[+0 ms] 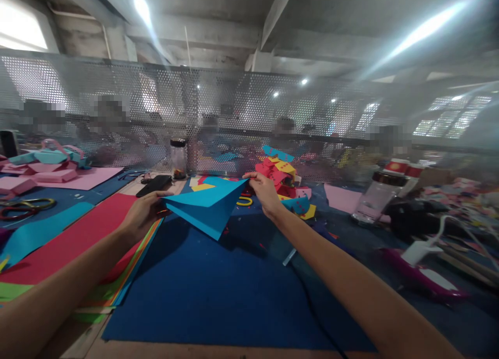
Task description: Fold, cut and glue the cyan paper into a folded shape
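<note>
A folded sheet of blue paper [210, 205] hangs in the air above the dark blue mat [218, 291], stretched between my two hands. Its left corner is pinched in my left hand [146, 213], over the edge of a stack of coloured paper [97, 229] with red on top. My right hand [265, 190] pinches the upper right corner between thumb and fingers. The lower point of the sheet droops toward the mat. Behind my right hand lies a heap of red, yellow and blue paper pieces [283, 174], beside yellow scissors handles [245, 201].
A lidded jar [179, 158] and a black phone [155, 185] stand and lie at the back. To the left are pink folded pieces [54, 176] and scissors [29, 208]. On the right are a bottle [376, 197], a purple power strip [424, 276] and a cable [312, 302]. Perforated panels [234, 99] rise behind.
</note>
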